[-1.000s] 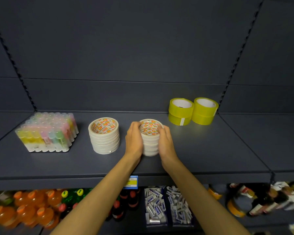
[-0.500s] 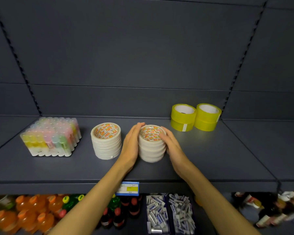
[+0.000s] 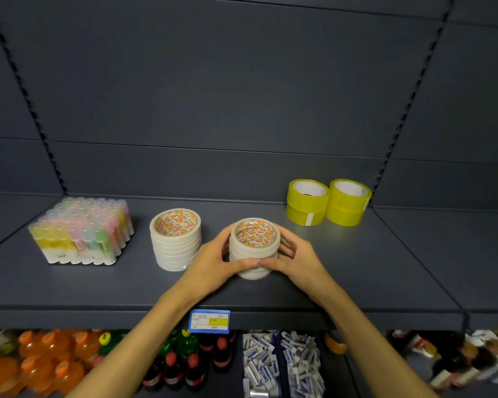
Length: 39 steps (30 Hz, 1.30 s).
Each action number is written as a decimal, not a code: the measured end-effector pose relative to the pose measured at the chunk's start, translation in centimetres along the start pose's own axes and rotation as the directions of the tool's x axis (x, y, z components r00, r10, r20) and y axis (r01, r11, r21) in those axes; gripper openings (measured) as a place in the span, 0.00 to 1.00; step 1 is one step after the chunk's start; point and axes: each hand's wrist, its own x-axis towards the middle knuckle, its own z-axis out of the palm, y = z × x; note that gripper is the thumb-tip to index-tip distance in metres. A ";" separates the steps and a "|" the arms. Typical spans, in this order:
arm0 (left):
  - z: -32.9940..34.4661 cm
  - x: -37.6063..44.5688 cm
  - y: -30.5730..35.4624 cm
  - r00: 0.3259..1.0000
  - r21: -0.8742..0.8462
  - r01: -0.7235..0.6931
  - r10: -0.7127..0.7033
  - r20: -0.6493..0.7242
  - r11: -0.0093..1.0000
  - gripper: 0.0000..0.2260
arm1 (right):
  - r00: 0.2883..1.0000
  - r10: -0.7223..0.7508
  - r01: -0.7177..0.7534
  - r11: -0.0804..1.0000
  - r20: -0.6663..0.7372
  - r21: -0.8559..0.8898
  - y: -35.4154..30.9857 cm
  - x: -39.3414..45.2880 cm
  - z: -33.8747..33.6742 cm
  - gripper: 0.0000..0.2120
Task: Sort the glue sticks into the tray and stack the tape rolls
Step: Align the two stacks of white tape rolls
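Observation:
A stack of white tape rolls [image 3: 255, 239] stands mid-shelf. My left hand [image 3: 213, 262] and my right hand [image 3: 296, 259] wrap round it from both sides, thumbs meeting across its front. A second white tape stack [image 3: 175, 239] stands free just to its left. Further left, a clear tray of pastel glue sticks [image 3: 82, 232] sits upright. Two stacks of yellow tape rolls [image 3: 328, 202] stand at the back right.
The dark grey shelf [image 3: 385, 268] has a back panel close behind the yellow rolls and a blue price tag [image 3: 210, 320] on its front edge. The shelf below holds drink bottles [image 3: 41, 363] and bins of small packets [image 3: 282, 366].
Both hands went from resting flat against the stack's sides to curling round it, with the thumbs coming together in front. The view shifted slightly.

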 end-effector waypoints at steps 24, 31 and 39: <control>-0.6 -0.3 -0.2 0.997 -0.120 0.048 -0.054 -0.047 0.992 0.31 | 0.997 0.015 -0.018 0.999 -0.072 -0.038 1.0 -0.8 -0.2 0.28; -1.0 -0.5 -1.4 0.993 -0.095 0.096 -0.102 -0.054 0.991 0.37 | 0.996 0.075 -0.081 0.977 -0.038 -0.199 1.2 -1.0 -0.9 0.37; -1.0 -0.3 -1.8 0.990 -0.072 0.106 -0.112 -0.084 0.992 0.34 | 0.996 0.046 -0.065 0.956 -0.072 -0.288 1.2 -0.8 -0.7 0.36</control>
